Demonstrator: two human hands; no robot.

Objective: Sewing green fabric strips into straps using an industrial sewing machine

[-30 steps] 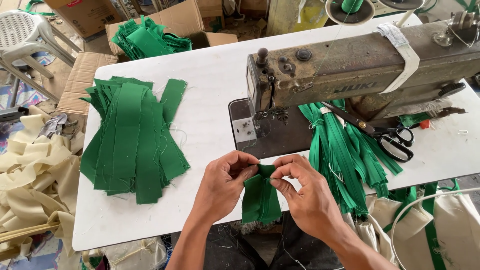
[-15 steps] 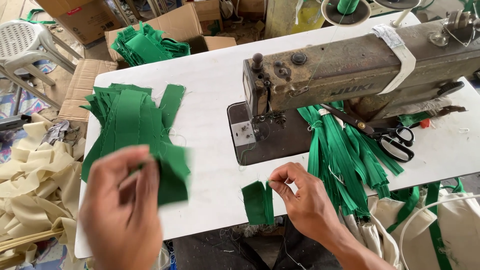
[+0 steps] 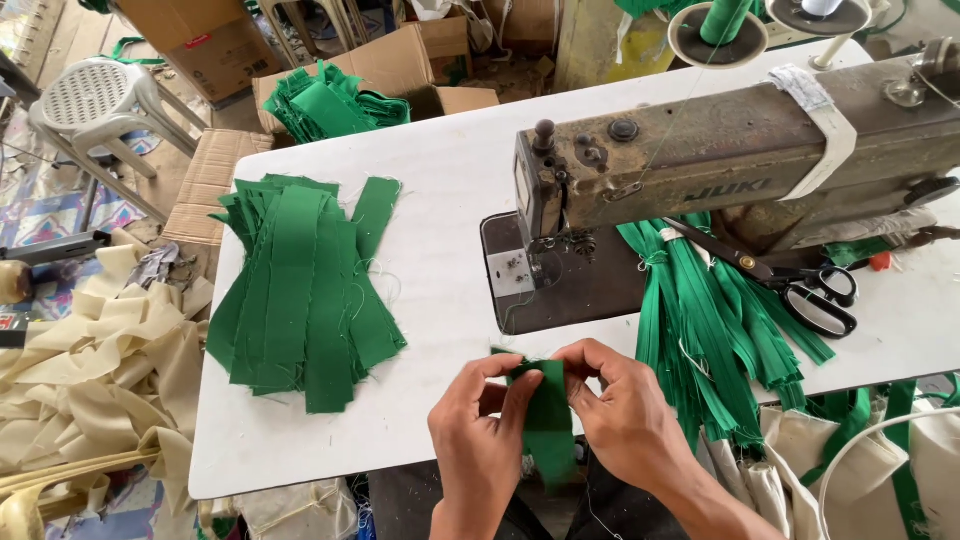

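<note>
Pinching a short green fabric strip (image 3: 545, 415) between both hands at the near table edge.
Left hand (image 3: 480, 440) and right hand (image 3: 620, 410) grip its top, letting it hang; the stack of green strips (image 3: 300, 290) lies left, within reach, the grey sewing machine (image 3: 720, 160) beyond.

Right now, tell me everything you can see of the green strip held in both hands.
The green strip is a narrow piece of woven-looking cloth, dark green, with loose threads at its edges. It hangs roughly upright over the near edge of the white table, its lower end dropping past the edge. The left hand and right hand pinch its upper end from either side, fingers folded over the top. Whether it is folded double, I cannot tell.
</note>
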